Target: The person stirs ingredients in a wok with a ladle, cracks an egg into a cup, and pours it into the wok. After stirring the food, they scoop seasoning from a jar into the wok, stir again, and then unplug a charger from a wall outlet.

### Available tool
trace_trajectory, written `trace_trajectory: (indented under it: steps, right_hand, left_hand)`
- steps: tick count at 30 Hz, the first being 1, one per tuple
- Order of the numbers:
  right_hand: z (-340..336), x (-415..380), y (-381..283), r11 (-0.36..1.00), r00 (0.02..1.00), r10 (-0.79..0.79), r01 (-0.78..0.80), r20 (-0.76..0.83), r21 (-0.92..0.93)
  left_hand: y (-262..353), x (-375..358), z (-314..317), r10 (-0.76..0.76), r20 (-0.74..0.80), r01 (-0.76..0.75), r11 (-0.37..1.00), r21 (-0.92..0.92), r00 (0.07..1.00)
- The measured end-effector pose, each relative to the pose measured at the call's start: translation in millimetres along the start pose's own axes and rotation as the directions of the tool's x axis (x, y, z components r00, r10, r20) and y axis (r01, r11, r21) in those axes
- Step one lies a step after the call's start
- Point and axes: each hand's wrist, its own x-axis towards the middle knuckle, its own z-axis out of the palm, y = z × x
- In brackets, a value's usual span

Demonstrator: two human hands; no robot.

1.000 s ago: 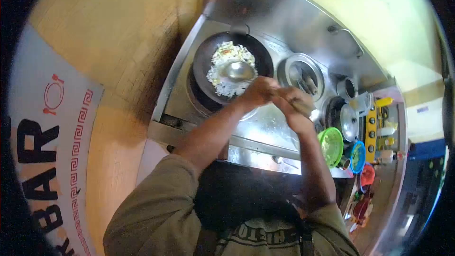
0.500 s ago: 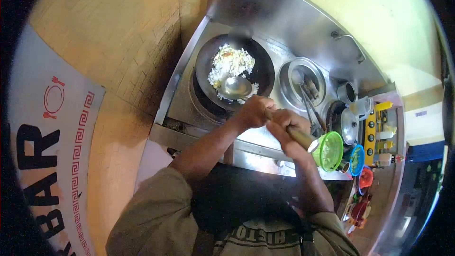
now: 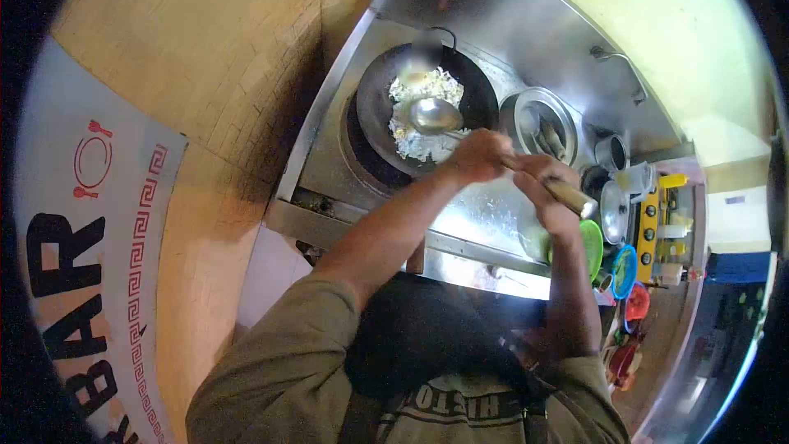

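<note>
Both hands are closed on one long-handled ladle with a round metal bowl (image 3: 434, 115) and a wooden handle end. My left hand (image 3: 481, 156) grips the shaft nearer the bowl, above the wok's near right rim. Farther back, my right hand (image 3: 549, 177) wraps the handle, whose wooden end sticks out past it. Under the ladle is a dark wok (image 3: 376, 107) on the stove. White, rice-like food with some yellowish bits (image 3: 444, 86) lies in it, and the bowl rests over or in this food. A blurred patch hides part of the wok's far side.
Right of the wok stands a metal basin (image 3: 565, 115) with utensils in it. Beyond are a small pot (image 3: 610, 153), a lidded pan (image 3: 614, 212) and yellow-capped bottles. Green (image 3: 591, 251) and blue (image 3: 625, 271) baskets are by my right forearm. A steel backsplash (image 3: 509, 8) rises behind.
Both hands and the ladle have pushed forward, and the bowl sits farther into the wok over the food. The whole view has shifted slightly, so the wok appears higher and more to the right.
</note>
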Motion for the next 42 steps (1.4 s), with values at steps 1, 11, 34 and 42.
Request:
trace_trajectory:
  steps: [1,11,34,42]
  right_hand:
    - [-6.4,-11.0,-12.5,0.999,0.999,0.048,-0.048,-0.001,-0.023]
    - [40.1,-54.2,-16.3,0.982,0.98,-0.185,0.187,0.079,-0.017]
    - [17.5,-21.7,38.4,0.986,0.955,-0.167,0.161,0.244,0.045]
    - [-15.6,-90.4,38.1,-0.036,0.487,0.61,-0.771,0.625,0.636]
  left_hand:
    - [25.2,-3.1,3.1,-0.061,0.001,0.061,0.998,-0.01,0.998]
    - [44.9,-70.2,4.7,-0.027,-0.038,0.026,1.0,-0.018,0.999]
    - [-2.7,-37.1,4.6,-0.014,-0.047,0.017,0.997,0.07,0.999]
    - [-1.6,-53.2,32.3,0.198,0.178,-0.234,0.948,0.214,0.964]
